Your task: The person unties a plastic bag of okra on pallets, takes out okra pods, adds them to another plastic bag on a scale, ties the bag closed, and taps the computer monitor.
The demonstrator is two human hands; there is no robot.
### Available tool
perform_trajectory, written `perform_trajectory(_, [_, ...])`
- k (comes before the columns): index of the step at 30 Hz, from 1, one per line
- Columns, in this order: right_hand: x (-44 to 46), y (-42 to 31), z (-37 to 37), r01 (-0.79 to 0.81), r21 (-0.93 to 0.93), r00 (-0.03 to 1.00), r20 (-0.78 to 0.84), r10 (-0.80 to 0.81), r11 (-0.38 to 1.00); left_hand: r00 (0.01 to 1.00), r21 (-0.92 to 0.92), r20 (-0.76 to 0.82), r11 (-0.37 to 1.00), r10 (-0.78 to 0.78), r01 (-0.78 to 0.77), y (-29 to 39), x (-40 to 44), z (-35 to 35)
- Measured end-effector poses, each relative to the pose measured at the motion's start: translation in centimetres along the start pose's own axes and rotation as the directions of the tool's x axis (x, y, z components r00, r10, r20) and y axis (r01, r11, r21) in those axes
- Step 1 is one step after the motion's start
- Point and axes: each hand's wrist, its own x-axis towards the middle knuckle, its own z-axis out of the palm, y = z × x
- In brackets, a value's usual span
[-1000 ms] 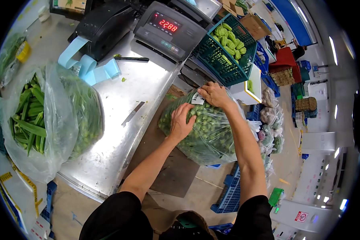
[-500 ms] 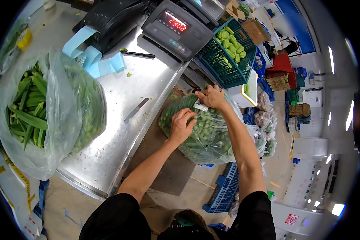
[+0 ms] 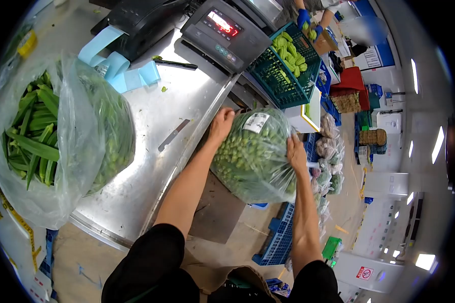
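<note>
A clear plastic bag of okra [image 3: 253,161] sits just off the right edge of the steel table, a white label [image 3: 256,122] stuck on its upper side. My left hand [image 3: 222,125] grips the bag at its upper left, with some of the fingers hidden. On the opposite side, my right hand [image 3: 297,152] is closed on the plastic. To the left, an open bag of okra [image 3: 119,136] stands on the table. A knife [image 3: 173,135] lies between the two bags.
A scale display [image 3: 225,33] with red digits and a black printer [image 3: 141,25] trailing blue label strip [image 3: 119,76] stand at the back. A green crate [image 3: 288,83] holds green vegetables. Behind it are a co-worker's blue-gloved hands [image 3: 303,19]. A blue pallet [image 3: 278,237] lies on the floor.
My hands have moved apart from the label area to opposite sides of the bag. The label now lies flat in view. The display digits have changed, and a co-worker's gloved hands have appeared.
</note>
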Motion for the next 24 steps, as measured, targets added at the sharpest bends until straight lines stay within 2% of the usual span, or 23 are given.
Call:
perform_trajectory(1, [-1.6, -0.6, 0.0, 0.071, -0.012, 0.995, -0.076, -0.072, 0.997, 0.999, -0.009, -0.013, 0.999, -0.05, 0.049, -3.0, 2.3, 0.7])
perform_trajectory(2, [-3.3, -1.5, -0.3, 0.077, -0.015, 0.993, -0.092, -0.078, 0.997, 0.994, -0.02, -0.023, 0.994, -0.104, 0.104, -4.8, 3.8, 1.2])
perform_trajectory(5, [-7.9, -4.3, -1.7, 0.121, -0.03, 0.981, -0.146, -0.125, 0.992, 0.915, 0.226, 0.317, 0.957, -0.251, 0.184, -6.1, 5.0, 0.6])
perform_trajectory(6, [-9.0, -4.8, -2.0, 0.141, -0.034, 0.975, -0.167, -0.144, 0.989, 0.897, 0.297, 0.361, 0.943, -0.255, 0.148, -5.7, 4.8, 0.3])
perform_trajectory(9, [-11.6, -5.2, -2.4, 0.081, 0.031, 0.979, -0.19, -0.073, 0.996, 0.937, 0.312, 0.318, 0.949, -0.147, 0.044, -4.7, 2.7, -0.5])
perform_trajectory(10, [-12.3, -5.8, -3.0, -0.068, 0.193, 0.991, -0.104, 0.089, 0.979, 0.949, 0.318, 0.297, 0.948, -0.106, 0.006, -4.3, 1.5, -0.8])
perform_trajectory(12, [-12.7, -5.0, -3.2, -0.023, 0.299, 0.991, -0.121, 0.062, 0.954, 0.966, 0.35, 0.258, 0.934, -0.025, -0.07, -4.0, -1.0, -2.1])
perform_trajectory(14, [-13.4, -4.7, -3.2, -0.029, 0.43, 0.991, -0.107, 0.083, 0.902, 0.97, 0.367, 0.209, 0.909, 0.127, -0.198, -5.1, -3.8, -3.7])
perform_trajectory(16, [-13.5, -5.4, -3.1, -0.007, 0.442, 0.992, -0.107, 0.061, 0.897, 0.965, 0.332, 0.123, 0.906, 0.233, -0.262, -5.4, -7.5, -5.2])
perform_trajectory(20, [-12.6, -5.6, -1.6, 0.18, 0.28, 0.971, -0.206, -0.124, 0.943, 0.998, 0.409, 0.012, 0.91, 0.061, -0.06, -4.9, -12.5, -7.6])
perform_trajectory(24, [-11.1, -6.2, -1.1, 0.177, 0.314, 0.966, -0.236, -0.105, 0.933, 0.997, 0.427, -0.008, 0.902, 0.08, -0.069, -5.4, -12.9, -7.9])
